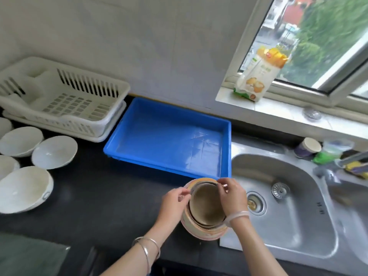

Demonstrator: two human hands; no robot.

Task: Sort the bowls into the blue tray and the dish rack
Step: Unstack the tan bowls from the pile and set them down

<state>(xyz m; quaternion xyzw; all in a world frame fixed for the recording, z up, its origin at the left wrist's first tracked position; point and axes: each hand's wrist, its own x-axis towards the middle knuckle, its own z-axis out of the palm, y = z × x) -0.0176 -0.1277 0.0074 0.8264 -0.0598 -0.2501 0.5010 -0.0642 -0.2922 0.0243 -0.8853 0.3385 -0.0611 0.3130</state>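
A stack of tan bowls [205, 208] stands on the dark counter just in front of the blue tray [127, 134], whose bottom is bare. My left hand [175, 200] grips the stack's left rim and my right hand [233, 194] pinches the rim of the top bowl on the right. Several white bowls [54, 152] lie at the left of the counter, among them a large one [23, 189]. The white dish rack [65, 100] sits behind them at the back left, with nothing in it.
A steel sink [278, 208] with a drain and strainer lies directly right of the stack. Cups, a sponge and a tap crowd its far right edge. A food bag [258, 74] stands on the windowsill. A green cloth [25, 255] lies at the front left.
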